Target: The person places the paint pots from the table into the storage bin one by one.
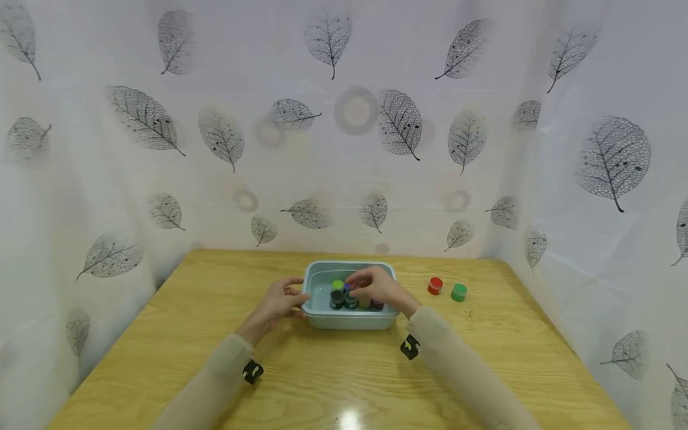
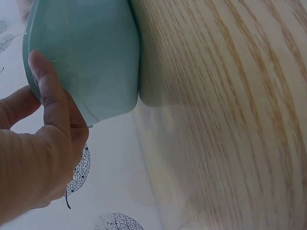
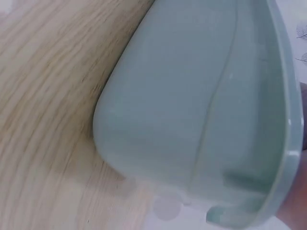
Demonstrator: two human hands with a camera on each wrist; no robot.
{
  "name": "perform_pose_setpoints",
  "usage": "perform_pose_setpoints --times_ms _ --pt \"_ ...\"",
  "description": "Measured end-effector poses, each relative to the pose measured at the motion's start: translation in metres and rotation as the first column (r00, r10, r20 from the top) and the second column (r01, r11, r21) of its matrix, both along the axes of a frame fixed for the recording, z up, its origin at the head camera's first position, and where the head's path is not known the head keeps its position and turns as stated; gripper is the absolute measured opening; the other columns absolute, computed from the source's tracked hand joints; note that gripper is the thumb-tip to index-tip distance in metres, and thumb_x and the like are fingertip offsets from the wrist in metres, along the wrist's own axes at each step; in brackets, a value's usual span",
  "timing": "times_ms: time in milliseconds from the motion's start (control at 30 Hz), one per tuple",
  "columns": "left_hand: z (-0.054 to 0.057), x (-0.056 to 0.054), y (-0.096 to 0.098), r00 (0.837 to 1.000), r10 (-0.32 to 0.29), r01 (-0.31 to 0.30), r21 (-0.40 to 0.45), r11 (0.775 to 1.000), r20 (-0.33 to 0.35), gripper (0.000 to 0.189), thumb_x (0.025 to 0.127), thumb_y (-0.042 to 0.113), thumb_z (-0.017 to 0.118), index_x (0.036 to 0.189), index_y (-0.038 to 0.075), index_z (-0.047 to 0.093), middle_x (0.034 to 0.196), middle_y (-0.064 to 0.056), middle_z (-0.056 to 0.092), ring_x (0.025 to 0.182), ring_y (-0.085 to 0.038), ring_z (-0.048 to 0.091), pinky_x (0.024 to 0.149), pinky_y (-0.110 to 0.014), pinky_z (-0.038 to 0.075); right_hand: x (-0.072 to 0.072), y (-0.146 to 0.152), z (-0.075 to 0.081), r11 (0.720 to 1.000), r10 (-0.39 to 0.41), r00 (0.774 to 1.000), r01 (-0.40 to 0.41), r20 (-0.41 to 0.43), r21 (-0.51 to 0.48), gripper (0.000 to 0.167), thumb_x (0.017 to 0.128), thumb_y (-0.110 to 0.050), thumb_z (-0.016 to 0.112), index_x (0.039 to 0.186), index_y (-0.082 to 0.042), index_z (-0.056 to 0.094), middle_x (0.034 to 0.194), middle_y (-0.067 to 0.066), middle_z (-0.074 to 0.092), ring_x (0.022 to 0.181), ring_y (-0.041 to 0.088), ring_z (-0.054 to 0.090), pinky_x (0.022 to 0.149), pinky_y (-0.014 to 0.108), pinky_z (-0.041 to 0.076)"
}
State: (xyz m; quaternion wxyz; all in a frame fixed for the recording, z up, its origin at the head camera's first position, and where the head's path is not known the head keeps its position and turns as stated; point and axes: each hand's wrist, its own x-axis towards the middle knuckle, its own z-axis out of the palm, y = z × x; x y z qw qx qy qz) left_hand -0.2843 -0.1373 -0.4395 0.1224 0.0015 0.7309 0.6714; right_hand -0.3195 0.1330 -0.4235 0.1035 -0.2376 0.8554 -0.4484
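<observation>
A pale blue-green plastic basin point(image 1: 352, 322) stands on the wooden table. My left hand point(image 1: 279, 303) pinches its left rim, with the thumb and fingers on either side, as the left wrist view also shows. Over the basin's right part, my right hand point(image 1: 378, 286) reaches inside and pinches a small jar with a blue-purple lid point(image 1: 347, 288), mostly hidden by the fingers. Around it in the basin are several small jars: a lime-green-topped one point(image 1: 337, 285), dark ones point(image 1: 337, 300), and a purple one point(image 1: 377, 305) partly under the hand. In the right wrist view the basin wall hides the fingers.
On the table point(image 1: 226, 280), right of the basin, a red jar point(image 1: 435, 286) and a green jar point(image 1: 459, 292) stand apart from each other. A pale curtain point(image 1: 344, 173) with leaf prints hangs behind the table and along both sides.
</observation>
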Motion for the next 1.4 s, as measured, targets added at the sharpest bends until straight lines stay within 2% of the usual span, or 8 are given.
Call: perform_pose_setpoints --times_ms 167,333,500,733,1033,1167,1267,1400 --pt "0.001 -0.002 0.0 1.0 -0.003 0.003 0.001 1.0 0.005 0.053 0.093 0.0 0.063 0.142 0.0 0.043 0.1 -0.015 0.059 0.081 -0.022 0.066 0.067 -0.033 0.063 0.003 0.01 0.001 0.999 -0.008 1.0 0.008 0.004 -0.042 0.029 0.091 -0.015 0.07 0.117 -0.001 0.069 0.105 0.009 0.072 0.087 0.018 0.066 0.076 0.037 0.06" --pt "0.001 0.0 0.0 1.0 0.007 -0.007 -0.007 1.0 0.012 0.052 0.093 0.0 0.063 0.141 0.0 0.043 0.101 -0.015 0.059 0.086 -0.028 0.067 0.066 -0.033 0.063 0.007 0.022 0.001 0.992 0.018 0.996 -0.006 0.093 -0.129 0.036 0.094 -0.018 0.066 0.124 0.001 0.064 0.116 0.019 0.067 0.096 0.036 0.066 0.084 0.055 0.058" --pt "-0.001 0.002 -0.001 1.0 0.006 -0.006 -0.003 1.0 0.018 0.052 0.094 0.0 0.062 0.142 0.0 0.042 0.102 -0.016 0.059 0.091 -0.032 0.068 0.067 -0.032 0.063 0.009 0.041 0.004 0.986 0.031 0.988 -0.005 0.151 -0.169 0.041 0.095 -0.021 0.065 0.13 0.0 0.06 0.129 0.026 0.059 0.111 0.039 0.06 0.092 0.049 0.056" --pt "-0.001 0.004 -0.002 1.0 0.016 -0.016 -0.005 1.0 0.01 0.053 0.092 0.0 0.063 0.142 -0.001 0.043 0.103 -0.018 0.059 0.088 -0.031 0.068 0.068 -0.034 0.063 0.012 0.069 0.013 0.982 0.031 0.983 0.003 0.179 -0.188 0.049 0.097 -0.023 0.062 0.137 0.003 0.051 0.139 0.029 0.05 0.12 0.046 0.053 0.095 0.049 0.055" --pt "0.0 0.002 -0.001 1.0 0.005 -0.005 -0.019 1.0 0.004 0.053 0.093 0.001 0.062 0.142 -0.002 0.042 0.102 -0.017 0.059 0.081 -0.022 0.067 0.069 -0.034 0.063 0.006 0.103 0.014 0.989 -0.013 0.984 0.038 0.175 -0.143 0.047 0.097 -0.02 0.062 0.136 0.004 0.052 0.129 0.027 0.059 0.103 0.026 0.065 0.093 0.055 0.055" --pt "0.0 0.002 -0.001 1.0 0.012 -0.012 -0.02 1.0 0.007 0.052 0.093 0.0 0.062 0.142 -0.001 0.043 0.102 -0.017 0.059 0.08 -0.022 0.067 0.068 -0.033 0.063 0.003 0.118 0.017 0.985 -0.109 0.978 0.13 0.176 -0.114 0.045 0.097 -0.024 0.063 0.133 0.001 0.056 0.122 0.021 0.066 0.094 0.019 0.067 0.08 0.037 0.06" --pt "-0.001 0.001 -0.001 1.0 0.016 -0.016 -0.018 1.0 0.006 0.052 0.093 0.0 0.062 0.142 -0.001 0.043 0.101 -0.016 0.059 0.079 -0.021 0.067 0.067 -0.033 0.063 0.002 0.132 0.019 0.981 -0.14 0.977 0.159 0.158 -0.111 0.045 0.096 -0.026 0.064 0.133 -0.001 0.056 0.126 0.019 0.064 0.1 0.02 0.066 0.08 0.034 0.06" --pt "0.0 0.001 0.0 1.0 0.014 -0.014 -0.02 1.0 0.0 0.052 0.093 -0.001 0.062 0.141 -0.001 0.044 0.1 -0.015 0.059 0.078 -0.02 0.067 0.067 -0.033 0.063 0.001 0.152 0.016 0.981 -0.127 0.981 0.145 0.146 -0.125 0.047 0.096 -0.024 0.064 0.136 -0.001 0.054 0.136 0.023 0.056 0.113 0.025 0.062 0.096 0.046 0.056"
